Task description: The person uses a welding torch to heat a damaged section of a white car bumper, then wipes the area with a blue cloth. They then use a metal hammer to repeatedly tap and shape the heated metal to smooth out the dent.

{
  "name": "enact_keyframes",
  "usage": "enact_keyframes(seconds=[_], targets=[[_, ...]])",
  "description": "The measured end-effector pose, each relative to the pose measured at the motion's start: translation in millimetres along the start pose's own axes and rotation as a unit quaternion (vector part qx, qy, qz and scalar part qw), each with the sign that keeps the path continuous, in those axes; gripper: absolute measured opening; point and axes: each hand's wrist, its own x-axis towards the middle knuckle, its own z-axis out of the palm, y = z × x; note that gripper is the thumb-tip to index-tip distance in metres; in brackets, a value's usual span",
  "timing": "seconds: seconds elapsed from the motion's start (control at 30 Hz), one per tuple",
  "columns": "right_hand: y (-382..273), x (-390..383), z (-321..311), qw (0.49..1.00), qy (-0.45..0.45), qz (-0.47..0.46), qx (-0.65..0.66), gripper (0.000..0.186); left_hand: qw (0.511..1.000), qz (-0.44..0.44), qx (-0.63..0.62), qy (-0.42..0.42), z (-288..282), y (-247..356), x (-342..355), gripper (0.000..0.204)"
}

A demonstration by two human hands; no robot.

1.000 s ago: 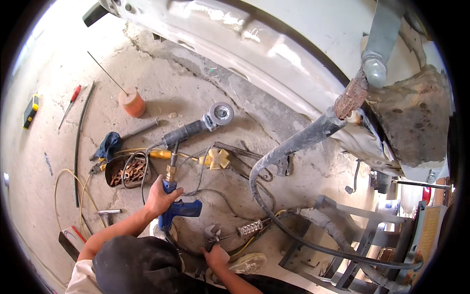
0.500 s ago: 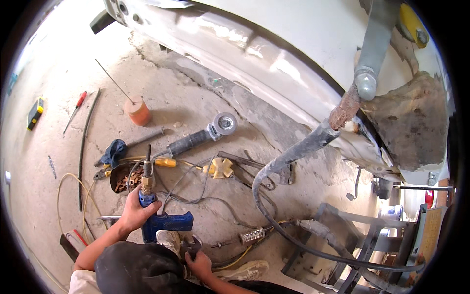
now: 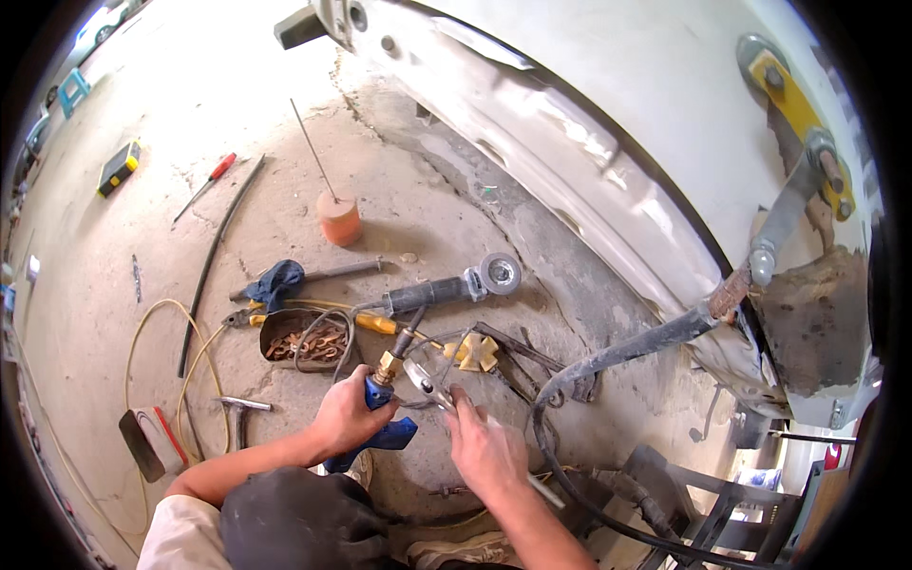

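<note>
My left hand is closed around the body of a blue pistol-grip tool. A brass fitting sits at the tool's upper end, with a dark rod-like part pointing up from it. In my right hand is a metal wrench, with its head close beside the fitting. I cannot tell whether its jaws touch the brass. Motion smears the right hand somewhat. Just beyond the left hand stands a dark container of copper-coloured metal pieces.
An angle grinder, a yellow cross-shaped piece and tangled cables lie ahead. Farther off are an orange tub with a thin rod, a red-handled screwdriver and a hammer. A white vehicle body and a thick cable occupy the right.
My right hand has risen from low by my feet, bringing the wrench up beside the brass fitting. The blue tool has tilted to the right. The view has shifted, moving the floor items rightward.
</note>
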Motion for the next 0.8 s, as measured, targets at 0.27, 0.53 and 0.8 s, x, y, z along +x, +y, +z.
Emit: enact_keyframes(seconds=[0.27, 0.53, 0.8], targets=[[-34.6, 21.2, -20.9, 0.981, -0.124, -0.019, -0.146, 0.039, 0.998, -0.001, 0.054, 0.017, -4.2, 2.4, -4.2, 0.044], [-54.3, 42.2, -29.2, 0.964, -0.122, -0.071, -0.223, 0.043, 0.999, -0.022, -0.02, 0.033, -7.9, -14.5, -5.5, 0.046], [-32.9, 48.4, -3.7, 0.972, -0.085, -0.115, -0.187, 0.041, 0.987, -0.006, -0.153, -0.04, -6.9, -31.9, -4.7, 0.039]])
